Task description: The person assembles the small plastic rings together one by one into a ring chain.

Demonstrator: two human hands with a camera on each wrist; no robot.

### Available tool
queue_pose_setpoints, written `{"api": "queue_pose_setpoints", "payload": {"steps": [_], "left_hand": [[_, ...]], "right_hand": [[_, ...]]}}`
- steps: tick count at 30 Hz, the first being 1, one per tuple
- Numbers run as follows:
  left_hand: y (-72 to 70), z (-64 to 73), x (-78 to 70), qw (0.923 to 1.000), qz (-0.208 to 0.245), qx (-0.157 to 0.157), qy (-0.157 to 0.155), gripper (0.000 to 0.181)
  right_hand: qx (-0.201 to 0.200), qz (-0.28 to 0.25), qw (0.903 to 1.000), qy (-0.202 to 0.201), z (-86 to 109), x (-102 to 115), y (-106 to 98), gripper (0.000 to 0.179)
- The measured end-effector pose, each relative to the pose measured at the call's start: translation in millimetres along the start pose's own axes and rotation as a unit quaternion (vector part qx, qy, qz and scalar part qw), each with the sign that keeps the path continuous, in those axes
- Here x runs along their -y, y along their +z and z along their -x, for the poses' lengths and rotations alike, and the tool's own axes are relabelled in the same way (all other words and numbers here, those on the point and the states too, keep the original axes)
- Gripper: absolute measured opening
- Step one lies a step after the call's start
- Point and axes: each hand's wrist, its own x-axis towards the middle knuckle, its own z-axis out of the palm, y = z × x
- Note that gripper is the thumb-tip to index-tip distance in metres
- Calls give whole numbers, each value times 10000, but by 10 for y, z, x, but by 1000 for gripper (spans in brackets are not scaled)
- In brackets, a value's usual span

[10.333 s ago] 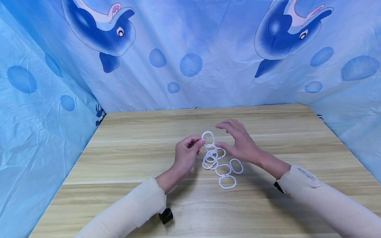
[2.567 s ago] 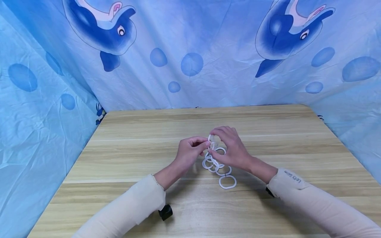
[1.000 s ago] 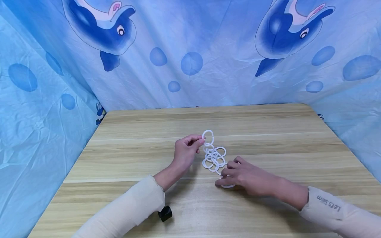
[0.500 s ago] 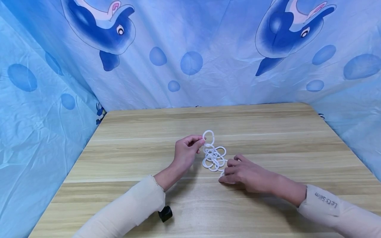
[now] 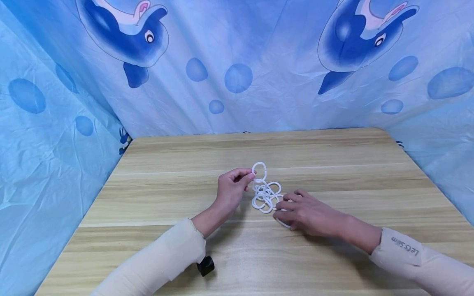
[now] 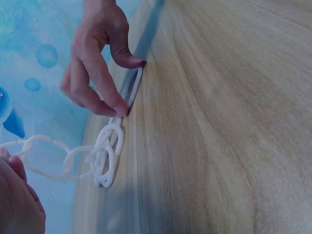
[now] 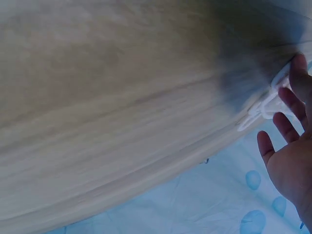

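Note:
Between thumb and index finger, my left hand (image 5: 230, 187) pinches a white plastic ring (image 5: 260, 163) raised over the table. In the left wrist view, linked rings (image 6: 45, 172) run from the left hand (image 6: 19, 200) down to a heap of rings (image 6: 111, 146). That heap lies just right of the left hand in the head view. My right hand (image 5: 307, 211) is low at the heap's near right side. Its thumb and index finger span a ring (image 6: 138, 80) lying on the table, partly hidden by the fingers in the head view.
The wooden table (image 5: 148, 205) carries the rings. Blue dolphin-printed fabric (image 5: 274, 102) stands behind it and at both sides. A small black device (image 5: 205, 266) sits under the left wrist.
Over the last second my right hand has slid the nearest ring up towards the heap. My left hand has kept its ring in place. Earlier, both hands were together at the raised ring.

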Motion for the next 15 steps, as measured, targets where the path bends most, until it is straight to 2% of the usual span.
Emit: {"api": "queue_pose_setpoints", "payload": {"steps": [6, 12, 15], "left_hand": [[3, 3, 6, 10000, 25, -6, 9, 13], [0, -4, 15, 10000, 56, -9, -43, 15], [2, -10, 14, 10000, 49, 6, -85, 15]], "right_hand": [[-113, -93, 9993, 348, 55, -7, 42, 45], [-304, -326, 9979, 478, 102, -13, 77, 59], [-291, -417, 9973, 526, 117, -12, 68, 59]]}}
